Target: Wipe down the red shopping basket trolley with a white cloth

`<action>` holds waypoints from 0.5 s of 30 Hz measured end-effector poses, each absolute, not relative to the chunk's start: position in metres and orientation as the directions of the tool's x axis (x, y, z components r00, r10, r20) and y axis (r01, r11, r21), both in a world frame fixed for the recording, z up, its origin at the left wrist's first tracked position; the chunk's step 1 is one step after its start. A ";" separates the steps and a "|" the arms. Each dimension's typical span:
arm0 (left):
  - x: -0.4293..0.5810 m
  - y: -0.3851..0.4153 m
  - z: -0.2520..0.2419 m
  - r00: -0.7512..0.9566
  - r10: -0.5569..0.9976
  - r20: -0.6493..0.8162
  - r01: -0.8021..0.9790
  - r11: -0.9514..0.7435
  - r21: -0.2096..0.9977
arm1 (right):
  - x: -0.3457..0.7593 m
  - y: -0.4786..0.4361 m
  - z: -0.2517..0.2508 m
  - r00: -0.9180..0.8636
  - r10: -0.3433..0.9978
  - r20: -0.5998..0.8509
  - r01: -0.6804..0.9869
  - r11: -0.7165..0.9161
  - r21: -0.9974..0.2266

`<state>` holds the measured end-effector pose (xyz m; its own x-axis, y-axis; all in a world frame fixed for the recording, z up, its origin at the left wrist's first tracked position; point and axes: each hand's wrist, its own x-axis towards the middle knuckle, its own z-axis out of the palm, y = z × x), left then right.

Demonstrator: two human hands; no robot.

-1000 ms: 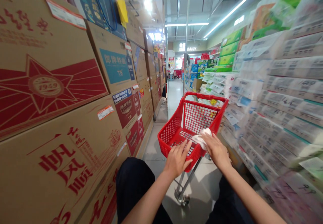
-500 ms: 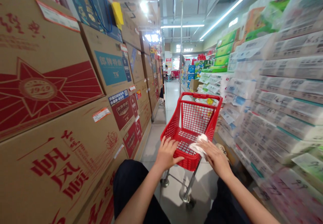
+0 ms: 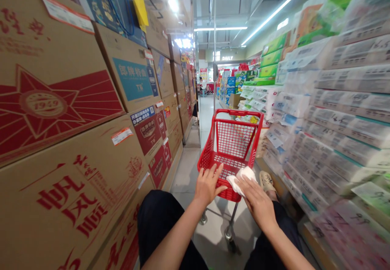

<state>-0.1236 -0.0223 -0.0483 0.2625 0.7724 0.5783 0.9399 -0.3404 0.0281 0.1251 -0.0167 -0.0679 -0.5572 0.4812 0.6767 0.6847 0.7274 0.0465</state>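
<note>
I keep my left hand (image 3: 207, 185) on the near rim of the red shopping cart (image 3: 231, 152), fingers spread flat on it, gripping nothing. My right hand (image 3: 257, 199) presses a white tissue (image 3: 240, 178) on the near right corner, fingers together. The aisle is narrow; I think the cart can scrape the tissue packs (image 3: 307, 140) if it drifts right, and the tissue can slip off.
</note>
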 end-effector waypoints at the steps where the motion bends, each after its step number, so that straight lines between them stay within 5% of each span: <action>1: -0.121 -0.023 -0.048 0.256 0.774 0.579 0.938 -0.343 0.044 | 0.119 -0.018 -0.068 -0.566 0.474 0.675 0.687 0.724 0.068; 8: -0.108 -0.026 -0.048 0.215 0.749 0.627 0.913 -0.382 0.142 | 0.076 -0.008 -0.061 -0.588 0.436 0.682 0.684 0.718 0.130; 15: -0.158 -0.023 -0.051 0.258 0.717 0.647 0.917 -0.392 0.068 | 0.131 0.012 -0.054 -0.652 0.440 0.618 0.646 0.749 0.148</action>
